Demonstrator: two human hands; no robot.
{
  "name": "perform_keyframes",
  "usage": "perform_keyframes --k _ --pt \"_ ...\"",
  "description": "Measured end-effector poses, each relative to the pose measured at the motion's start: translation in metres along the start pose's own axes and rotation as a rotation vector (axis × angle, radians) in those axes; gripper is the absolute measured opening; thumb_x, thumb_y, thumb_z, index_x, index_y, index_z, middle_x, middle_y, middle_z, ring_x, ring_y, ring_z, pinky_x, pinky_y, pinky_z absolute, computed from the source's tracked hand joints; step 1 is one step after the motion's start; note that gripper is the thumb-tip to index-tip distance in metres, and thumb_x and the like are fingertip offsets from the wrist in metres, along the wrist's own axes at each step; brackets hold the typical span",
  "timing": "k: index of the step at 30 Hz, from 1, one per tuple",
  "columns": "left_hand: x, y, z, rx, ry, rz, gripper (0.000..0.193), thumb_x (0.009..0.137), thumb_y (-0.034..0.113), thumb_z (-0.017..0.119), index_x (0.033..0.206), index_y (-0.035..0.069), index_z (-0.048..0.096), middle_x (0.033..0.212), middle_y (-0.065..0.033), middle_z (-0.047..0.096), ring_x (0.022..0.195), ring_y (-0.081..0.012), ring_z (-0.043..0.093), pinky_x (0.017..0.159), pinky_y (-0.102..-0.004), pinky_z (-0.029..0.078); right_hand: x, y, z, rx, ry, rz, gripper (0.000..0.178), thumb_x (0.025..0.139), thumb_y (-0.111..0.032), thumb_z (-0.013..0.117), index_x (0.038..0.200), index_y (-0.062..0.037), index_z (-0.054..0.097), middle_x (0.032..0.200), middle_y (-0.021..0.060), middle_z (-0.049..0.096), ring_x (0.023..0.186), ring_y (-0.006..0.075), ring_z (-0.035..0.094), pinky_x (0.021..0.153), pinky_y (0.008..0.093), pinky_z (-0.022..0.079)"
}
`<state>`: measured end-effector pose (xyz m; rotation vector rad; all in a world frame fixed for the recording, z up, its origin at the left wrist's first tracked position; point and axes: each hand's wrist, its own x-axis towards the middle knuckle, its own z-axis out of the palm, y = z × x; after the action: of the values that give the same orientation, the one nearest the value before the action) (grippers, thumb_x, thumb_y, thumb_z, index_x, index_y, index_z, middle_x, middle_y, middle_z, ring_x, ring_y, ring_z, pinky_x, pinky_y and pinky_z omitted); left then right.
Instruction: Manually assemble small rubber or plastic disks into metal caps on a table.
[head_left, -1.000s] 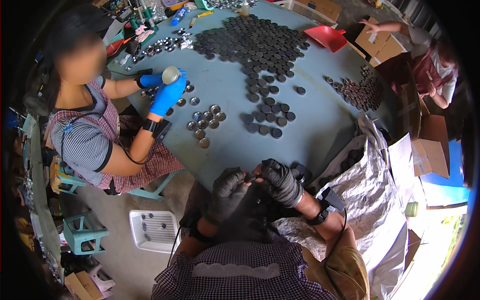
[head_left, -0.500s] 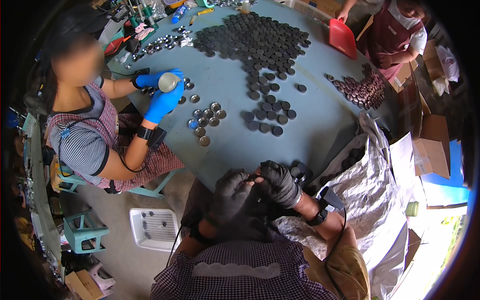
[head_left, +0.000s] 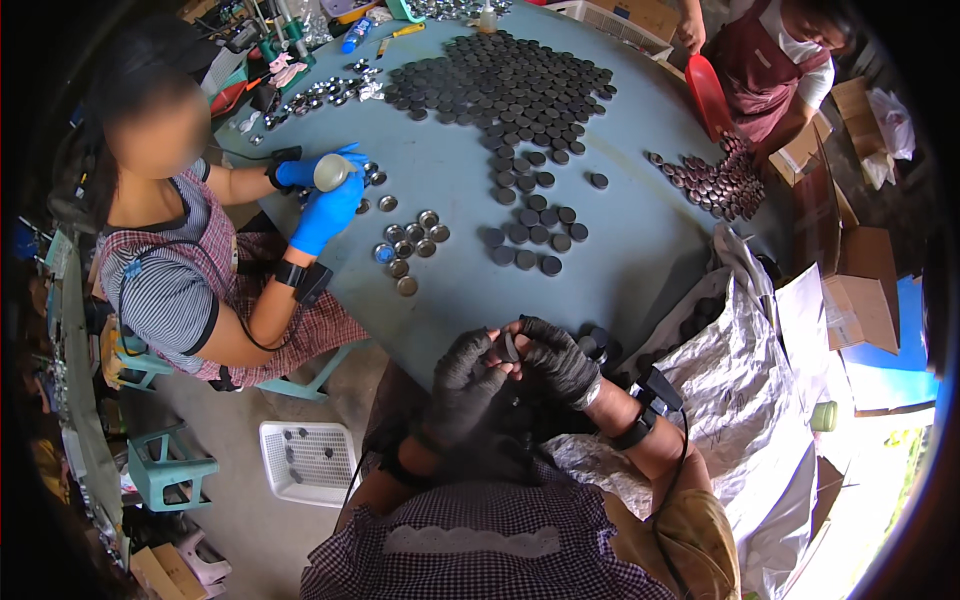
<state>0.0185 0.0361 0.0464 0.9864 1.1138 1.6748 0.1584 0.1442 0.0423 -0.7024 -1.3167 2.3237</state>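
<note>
Both my hands wear dark wraps that leave the fingertips bare. They meet at the table's near edge. A small black round cap [head_left: 509,347] stands tilted between the fingertips of my left hand [head_left: 463,384] and my right hand [head_left: 558,364], which pinch it from both sides. Beside my right hand lie several more black round pieces [head_left: 600,342]. On the table ahead, a loose cluster of black discs [head_left: 538,228] leads back to a large spread of them [head_left: 500,90]. To its left are open silvery cups [head_left: 412,235].
At left, a co-worker's blue-gloved hands [head_left: 330,205] hold a pale round container [head_left: 334,171]. Across the table, another person holds a red scoop [head_left: 707,98] beside reddish-brown pieces [head_left: 715,180]. A silvery sack [head_left: 700,390] lies at my right; a white basket [head_left: 308,462] stands on the floor.
The black cap between my fingers has come into clearer view, tilted on edge. Across the table, the red scoop has swung down to the reddish-brown pile, and the person's other hand has reached it.
</note>
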Motion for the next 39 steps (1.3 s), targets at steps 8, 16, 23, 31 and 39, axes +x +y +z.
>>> perform_keyframes --k 8,16,23,31,39 --pt "0.000 -0.006 -0.012 0.479 0.008 0.195 0.044 0.077 -0.010 0.068 0.118 0.000 0.056 0.105 -0.0062 0.057 0.086 -0.0120 0.055 0.080 -0.0259 0.048 0.001 0.005 0.001 -0.658 0.175 -0.543 0.046 0.097 -0.028 0.053 0.136 -0.0045 0.042 0.089 0.0042 0.063 0.076 0.0079 0.054 0.069 0.0232 0.045" --pt "0.003 -0.014 -0.022 0.473 0.059 0.206 0.043 0.075 -0.012 0.067 0.116 -0.001 0.058 0.102 -0.0068 0.057 0.082 -0.0126 0.054 0.078 -0.0254 0.048 -0.002 0.003 -0.014 -0.509 0.112 -0.110 0.037 0.089 -0.004 0.060 0.126 -0.0025 0.052 0.094 0.0013 0.059 0.083 0.0092 0.057 0.076 0.0241 0.047" --pt "0.012 -0.014 -0.027 0.497 0.052 0.227 0.038 0.076 -0.010 0.068 0.111 -0.001 0.057 0.102 -0.0092 0.059 0.082 -0.0147 0.058 0.077 -0.0276 0.050 0.009 0.006 -0.003 -0.337 0.061 -0.117 0.035 0.088 -0.014 0.065 0.118 0.0004 0.055 0.086 0.0038 0.062 0.078 0.0100 0.059 0.073 0.0267 0.051" --pt "0.041 -0.026 -0.051 0.488 0.146 0.316 0.039 0.078 -0.008 0.068 0.115 -0.001 0.058 0.111 -0.0122 0.060 0.092 -0.0204 0.062 0.078 -0.0308 0.052 0.079 -0.019 0.004 -0.890 -0.094 -0.206 0.024 0.084 -0.021 0.068 0.101 -0.0044 0.063 0.088 0.0078 0.064 0.079 0.0186 0.062 0.072 0.0312 0.050" --pt "0.055 -0.055 -0.091 0.646 0.481 0.467 0.034 0.079 -0.001 0.067 0.111 -0.001 0.057 0.112 -0.0148 0.059 0.096 -0.0274 0.063 0.083 -0.0343 0.054 0.204 -0.010 0.001 -1.313 0.274 -0.394 0.019 0.082 -0.024 0.064 0.089 -0.0062 0.063 0.086 0.0157 0.065 0.079 0.0330 0.064 0.069 0.0394 0.051"
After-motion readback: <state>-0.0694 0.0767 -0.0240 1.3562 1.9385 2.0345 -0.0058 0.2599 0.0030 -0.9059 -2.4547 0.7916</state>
